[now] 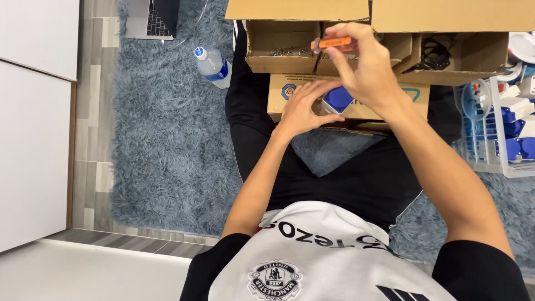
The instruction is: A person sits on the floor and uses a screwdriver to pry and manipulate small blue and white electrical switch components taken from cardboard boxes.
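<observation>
From the head camera, the person sits on a shaggy blue-grey rug (167, 128) with a flat cardboard box (390, 100) across the lap. The left hand (304, 108) curls its fingers partway round a small blue-and-white plug part (337, 100), steadying it on the box top — thumb and fingers touch its near and left sides, not fully closed over it. The right hand (362, 67) is just above, fingers pinched shut on the orange handle of a screwdriver (333, 42); the shaft and tip are hidden behind the hand, so where the tip sits I cannot tell.

Beyond the lap stand open cardboard boxes (284, 47), one with dark cables. To the right, a clear plastic basket (490, 150) holds more blue-and-white parts. A water bottle (213, 67) lies on the rug to the left, a laptop (150, 19) farther off.

The risk, as I judge it: the part rests on a soft, springy box lid, so downward pressure could make it tip and the tip skid toward the left fingers — a loose screw would vanish into the rug pile.
</observation>
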